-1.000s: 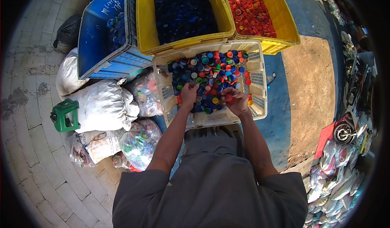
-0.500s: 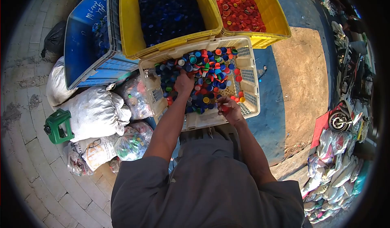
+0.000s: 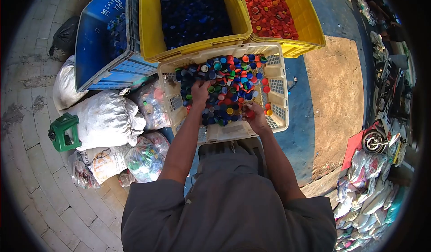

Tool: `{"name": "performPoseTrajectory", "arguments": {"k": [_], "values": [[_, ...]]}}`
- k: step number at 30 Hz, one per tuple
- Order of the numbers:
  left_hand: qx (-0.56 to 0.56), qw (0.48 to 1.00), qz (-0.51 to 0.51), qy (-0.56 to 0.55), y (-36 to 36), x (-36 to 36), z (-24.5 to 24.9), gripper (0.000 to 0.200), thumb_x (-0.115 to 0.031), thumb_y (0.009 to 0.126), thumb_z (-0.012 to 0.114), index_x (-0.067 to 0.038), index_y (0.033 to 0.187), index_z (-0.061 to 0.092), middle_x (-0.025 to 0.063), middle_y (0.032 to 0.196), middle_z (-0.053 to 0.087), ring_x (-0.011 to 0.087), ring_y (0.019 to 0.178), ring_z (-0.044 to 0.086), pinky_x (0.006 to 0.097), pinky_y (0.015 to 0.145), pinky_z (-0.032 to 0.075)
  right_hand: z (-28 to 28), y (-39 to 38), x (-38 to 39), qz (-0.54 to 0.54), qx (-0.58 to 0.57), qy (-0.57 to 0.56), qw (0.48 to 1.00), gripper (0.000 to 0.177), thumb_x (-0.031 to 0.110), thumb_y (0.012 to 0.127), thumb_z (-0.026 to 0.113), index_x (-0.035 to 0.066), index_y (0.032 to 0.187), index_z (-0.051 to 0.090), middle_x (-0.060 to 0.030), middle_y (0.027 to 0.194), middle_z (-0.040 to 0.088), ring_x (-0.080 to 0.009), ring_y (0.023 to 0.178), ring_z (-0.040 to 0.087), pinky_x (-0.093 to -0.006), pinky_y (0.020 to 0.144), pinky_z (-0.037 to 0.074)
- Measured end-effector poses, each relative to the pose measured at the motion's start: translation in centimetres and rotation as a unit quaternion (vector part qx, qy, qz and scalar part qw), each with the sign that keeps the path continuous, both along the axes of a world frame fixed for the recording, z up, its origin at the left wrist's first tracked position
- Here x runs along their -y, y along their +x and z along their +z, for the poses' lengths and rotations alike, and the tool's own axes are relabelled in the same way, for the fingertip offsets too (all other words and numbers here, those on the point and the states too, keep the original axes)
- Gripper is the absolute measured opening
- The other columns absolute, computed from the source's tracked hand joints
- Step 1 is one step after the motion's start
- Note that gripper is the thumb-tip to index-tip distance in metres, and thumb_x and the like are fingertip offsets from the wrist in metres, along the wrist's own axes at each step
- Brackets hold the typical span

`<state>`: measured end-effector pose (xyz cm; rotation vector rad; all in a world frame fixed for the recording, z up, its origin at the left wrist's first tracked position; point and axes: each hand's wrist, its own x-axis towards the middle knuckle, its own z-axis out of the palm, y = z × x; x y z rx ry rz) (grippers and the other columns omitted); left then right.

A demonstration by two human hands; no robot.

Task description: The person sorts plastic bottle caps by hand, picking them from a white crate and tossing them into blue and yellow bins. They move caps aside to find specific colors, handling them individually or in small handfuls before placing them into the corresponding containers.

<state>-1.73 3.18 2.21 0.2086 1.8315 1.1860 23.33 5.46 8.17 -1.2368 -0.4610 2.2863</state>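
A cream plastic crate [image 3: 283, 100] in front of me holds a mix of bottle caps [image 3: 233, 79] in blue, red, green, orange and white. My left hand [image 3: 200, 93] is down among the dark caps on the crate's left side. Its fingers are curled together, and whatever they grip is hidden. At the near right part of the crate, my right hand [image 3: 257, 121] has its fingers closed around a red bottle cap [image 3: 250, 114]. Several yellow and orange caps lie close to that hand.
Beyond the crate stand a yellow bin [image 3: 150, 27] of dark blue caps and another yellow bin [image 3: 310, 25] of red caps. A blue bin [image 3: 92, 43] is at left, above white sacks [image 3: 105, 122] and a green jerrycan [image 3: 65, 132]. Bags [image 3: 368, 193] are piled at right.
My left hand has shifted slightly left and towards me within the caps. The right hand stays near the same spot with the red cap. The whole view has shifted a little.
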Motion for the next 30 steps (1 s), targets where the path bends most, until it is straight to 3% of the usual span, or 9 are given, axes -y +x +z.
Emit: {"name": "performPoseTrajectory", "arguments": {"k": [1, 4, 5, 7, 11, 14, 18, 23, 30], "values": [[0.144, 0.988, 0.052, 0.028, -0.2, 0.5, 0.8, 0.015, -0.018, 0.082, 0.06, -0.006, 0.09, 0.055, 0.0083, 0.077, 0.059, 0.0186, 0.059, 0.054, 0.0402, 0.056, 0.046, -0.5, -0.4, -0.5, -0.012, 0.024, 0.006, 1.0, 0.019, 0.023, 0.085, 0.062, 0.006, 0.095, 0.058, -0.0035, 0.08, 0.059, -0.0115, 0.068, 0.054, -0.0279, 0.059, 0.044], [0.282, 0.943, 0.102, 0.147, -0.3, 3.4, 2.4, 0.014, -0.017, 0.08, 0.056, -0.009, 0.09, 0.053, 0.0062, 0.077, 0.055, 0.0147, 0.056, 0.048, 0.0356, 0.053, 0.043, -2.2, -2.0, -3.2, 0.073, 0.191, 0.143, 0.968, 0.024, 0.027, 0.084, 0.069, 0.006, 0.09, 0.059, -0.0011, 0.075, 0.059, -0.0114, 0.06, 0.053, -0.0276, 0.054, 0.043], [0.302, 0.934, 0.111, 0.157, -0.3, 4.5, 2.8, 0.014, -0.017, 0.079, 0.055, -0.009, 0.09, 0.053, 0.0063, 0.077, 0.056, 0.0149, 0.057, 0.049, 0.0342, 0.054, 0.043, -2.3, -3.3, -3.7, 0.058, 0.287, 0.227, 0.929, 0.027, 0.024, 0.077, 0.076, 0.006, 0.091, 0.062, 0.0023, 0.065, 0.052, -0.0056, 0.054, 0.046, -0.0237, 0.047, 0.038], [0.342, 0.914, 0.129, 0.178, -0.2, 6.7, 3.5, 0.015, -0.017, 0.079, 0.052, -0.009, 0.09, 0.055, 0.0066, 0.078, 0.057, 0.0152, 0.059, 0.051, 0.0314, 0.055, 0.043, -1.2, -4.9, -6.0, 0.148, 0.395, 0.329, 0.845, 0.028, 0.025, 0.076, 0.076, 0.007, 0.095, 0.064, -0.0019, 0.069, 0.059, -0.0114, 0.057, 0.054, -0.0281, 0.051, 0.043], [0.371, 0.899, 0.144, 0.184, -0.2, 10.5, 4.3, 0.015, -0.016, 0.078, 0.054, -0.011, 0.091, 0.058, 0.0042, 0.078, 0.057, 0.0158, 0.064, 0.056, 0.0299, 0.055, 0.044, -4.0, -7.3, -9.7, 0.179, 0.447, 0.525, 0.702, 0.035, 0.025, 0.075, 0.073, 0.012, 0.106, 0.064, -0.0112, 0.083, 0.069, -0.0271, 0.075, 0.067, -0.0379, 0.065, 0.052], [0.336, 0.914, 0.175, 0.142, 0.1, 12.1, 5.1, 0.013, -0.02, 0.083, 0.058, -0.011, 0.092, 0.058, 0.0017, 0.077, 0.056, 0.0139, 0.063, 0.055, 0.0313, 0.057, 0.047, -5.3, -8.6, -11.4, 0.236, 0.477, 0.505, 0.68, 0.037, 0.025, 0.076, 0.071, 0.014, 0.111, 0.063, -0.0152, 0.095, 0.069, -0.0357, 0.091, 0.065, -0.0434, 0.077, 0.052], [0.26, 0.948, 0.177, 0.054, 0.6, 13.4, 4.9, 0.016, -0.024, 0.086, 0.065, -0.011, 0.093, 0.058, -0.0017, 0.072, 0.053, 0.0111, 0.061, 0.054, 0.0294, 0.058, 0.049, -3.2, -10.3, -11.3, 0.301, 0.516, 0.5, 0.627, 0.04, 0.028, 0.077, 0.069, 0.016, 0.114, 0.062, -0.0159, 0.1, 0.068, -0.0361, 0.094, 0.064, -0.046, 0.081, 0.051], [0.32, 0.902, 0.281, 0.073, 1.2, 13.6, 6.7, 0.016, -0.021, 0.084, 0.07, -0.012, 0.09, 0.058, -0.0028, 0.066, 0.05, 0.0094, 0.058, 0.053, 0.0231, 0.053, 0.047, -3.7, -10.8, -11.5, 0.338, 0.503, 0.495, 0.622, 0.038, 0.027, 0.077, 0.069, 0.017, 0.112, 0.06, -0.0133, 0.105, 0.066, -0.0352, 0.097, 0.063, -0.0465, 0.079, 0.051], [0.382, 0.872, 0.268, 0.149, 0.9, 13.3, 4.8, 0.012, -0.016, 0.084, 0.07, -0.01, 0.084, 0.06, -0.002, 0.066, 0.053, 0.008, 0.057, 0.055, 0.0187, 0.047, 0.043, -7.0, -10.1, -11.6, 0.244, 0.403, 0.517, 0.714, 0.043, 0.031, 0.071, 0.075, 0.01, 0.106, 0.061, -0.0153, 0.086, 0.067, -0.0335, 0.085, 0.065, -0.0421, 0.072, 0.052]]}}
